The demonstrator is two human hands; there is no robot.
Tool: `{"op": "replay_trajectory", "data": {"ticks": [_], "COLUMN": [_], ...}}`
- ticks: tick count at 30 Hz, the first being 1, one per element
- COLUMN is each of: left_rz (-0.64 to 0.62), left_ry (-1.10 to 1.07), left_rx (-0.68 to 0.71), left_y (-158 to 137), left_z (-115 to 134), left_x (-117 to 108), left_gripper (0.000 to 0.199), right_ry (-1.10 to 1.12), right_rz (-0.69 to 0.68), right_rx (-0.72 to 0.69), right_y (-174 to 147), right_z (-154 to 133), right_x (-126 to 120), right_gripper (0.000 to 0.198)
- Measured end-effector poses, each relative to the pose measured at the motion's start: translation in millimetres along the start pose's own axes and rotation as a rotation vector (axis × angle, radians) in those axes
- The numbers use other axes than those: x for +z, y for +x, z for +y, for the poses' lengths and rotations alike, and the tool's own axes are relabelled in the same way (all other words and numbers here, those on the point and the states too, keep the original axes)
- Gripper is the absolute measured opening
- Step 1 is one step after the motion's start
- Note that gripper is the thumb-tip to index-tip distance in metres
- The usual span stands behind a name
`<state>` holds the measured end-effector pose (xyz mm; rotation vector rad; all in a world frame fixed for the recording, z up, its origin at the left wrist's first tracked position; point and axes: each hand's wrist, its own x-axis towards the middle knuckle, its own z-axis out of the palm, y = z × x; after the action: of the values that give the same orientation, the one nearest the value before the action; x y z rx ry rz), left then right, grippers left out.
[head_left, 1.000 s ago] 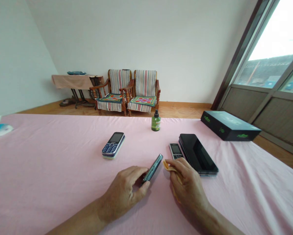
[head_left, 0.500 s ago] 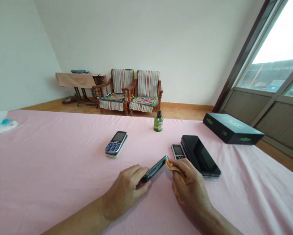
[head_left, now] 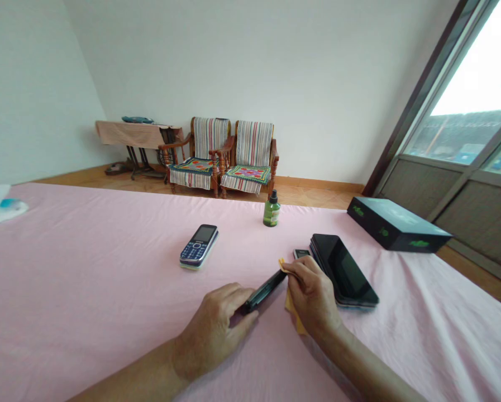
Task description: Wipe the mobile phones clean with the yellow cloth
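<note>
My left hand (head_left: pixel 220 321) is closed on the lower end of a dark mobile phone (head_left: pixel 263 293), tilted up on its edge above the pink sheet. A yellow cloth (head_left: pixel 294 312) is pinched in my right hand (head_left: pixel 313 290), its upper fold against the phone's far end and the rest hanging below the fingers. Just behind that hand a small keypad phone (head_left: pixel 301 253) is mostly covered. A stack of black flat devices (head_left: pixel 344 271), tablet-like, lies to the right of it. Farther left, a blue keypad phone (head_left: pixel 199 244) rests on another flat item.
A green spray bottle (head_left: pixel 271 211) stands toward the back of the pink sheet (head_left: pixel 86 279). At the right is a black box (head_left: pixel 396 224); a white and blue packet (head_left: pixel 3 211) lies far left. Beyond are two wooden chairs (head_left: pixel 246 173) and a cloth-covered table (head_left: pixel 128 134).
My right hand has moved slightly up and left with the cloth, now at the phone's far tip and covering more of the small keypad phone. My left hand stays about where it was.
</note>
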<state>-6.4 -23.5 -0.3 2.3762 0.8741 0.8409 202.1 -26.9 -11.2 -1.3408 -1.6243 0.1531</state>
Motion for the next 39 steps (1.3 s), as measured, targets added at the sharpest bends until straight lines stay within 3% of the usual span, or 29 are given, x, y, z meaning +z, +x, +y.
{"op": "replay_trajectory", "data": {"ticks": [6,16,22,25,31,34,39], "left_rz": [-0.017,0.011,0.026,0.026,-0.021,-0.014,0.003], "left_ry": [-0.044,-0.096,-0.128,-0.152,-0.156,-0.128,-0.065], "left_rx": [-0.009,0.002,-0.02,-0.043,-0.032,-0.047,-0.08], "left_y": [0.4,1.3,-1.3,-0.5,1.7,0.8,0.7], "left_z": [0.0,-1.8,-7.7,-7.4,-4.3,-6.8,-8.7], "left_x": [0.2,2.1,5.0,4.2,2.0,3.5,4.4], "left_gripper": [0.018,0.007,0.016,0.023,0.014,0.012,0.008], "right_ry": [-0.028,0.072,0.132,0.115,0.057,0.051,0.013], "right_rz": [-0.007,-0.125,-0.177,-0.209,-0.226,-0.228,-0.157], "right_rx": [-0.062,-0.189,-0.218,-0.286,-0.424,-0.417,-0.273], "right_y": [-15.2,-30.8,-38.3,-40.4,-37.3,-34.6,-25.3], "right_z": [-4.9,-39.7,-51.2,-54.3,-50.1,-46.0,-30.2], "right_x": [4.5,18.5,21.5,20.9,14.7,11.6,4.5], "right_gripper": [0.03,0.031,0.029,0.028,0.024,0.025,0.035]}}
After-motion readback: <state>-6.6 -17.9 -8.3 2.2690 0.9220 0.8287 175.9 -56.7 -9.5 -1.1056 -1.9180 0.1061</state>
